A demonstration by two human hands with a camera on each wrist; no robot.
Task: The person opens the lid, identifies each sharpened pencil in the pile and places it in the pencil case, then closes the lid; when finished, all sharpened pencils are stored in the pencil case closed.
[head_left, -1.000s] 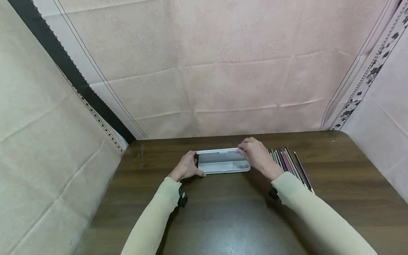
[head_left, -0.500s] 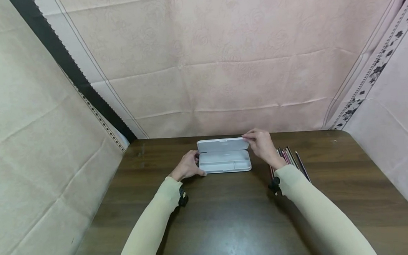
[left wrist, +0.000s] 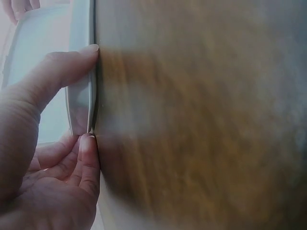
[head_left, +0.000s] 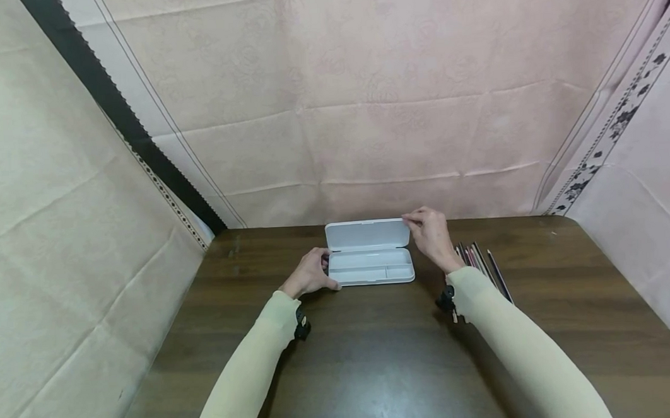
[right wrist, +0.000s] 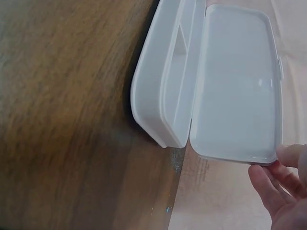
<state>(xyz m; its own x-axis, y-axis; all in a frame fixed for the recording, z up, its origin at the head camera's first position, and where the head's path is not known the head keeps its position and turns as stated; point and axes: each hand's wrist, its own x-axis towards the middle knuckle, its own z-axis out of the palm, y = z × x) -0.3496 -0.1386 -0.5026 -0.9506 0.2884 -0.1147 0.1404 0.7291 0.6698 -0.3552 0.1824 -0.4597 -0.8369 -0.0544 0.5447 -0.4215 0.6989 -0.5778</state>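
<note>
A white pencil case (head_left: 371, 274) lies on the brown table with its lid (head_left: 367, 235) raised on the hinge at the back. Its tray has divided compartments, and nothing lies in them. My left hand (head_left: 310, 273) grips the left end of the case; in the left wrist view the thumb (left wrist: 72, 67) is on the front side and the fingers (left wrist: 88, 163) are at the end wall. At the lid's far right corner, my right hand (head_left: 430, 234) pinches the edge, with the thumb (right wrist: 290, 154) on the inner face in the right wrist view.
Several colored pencils (head_left: 499, 277) lie on the table (head_left: 354, 359) to the right, partly hidden under the right forearm. Behind the table's back edge hangs a pale cloth (head_left: 377, 137), and more cloth closes off both sides.
The lid has swung up and back, away from the tray, with my right hand moving back and slightly right as it holds the corner. My left hand has stayed on the case.
</note>
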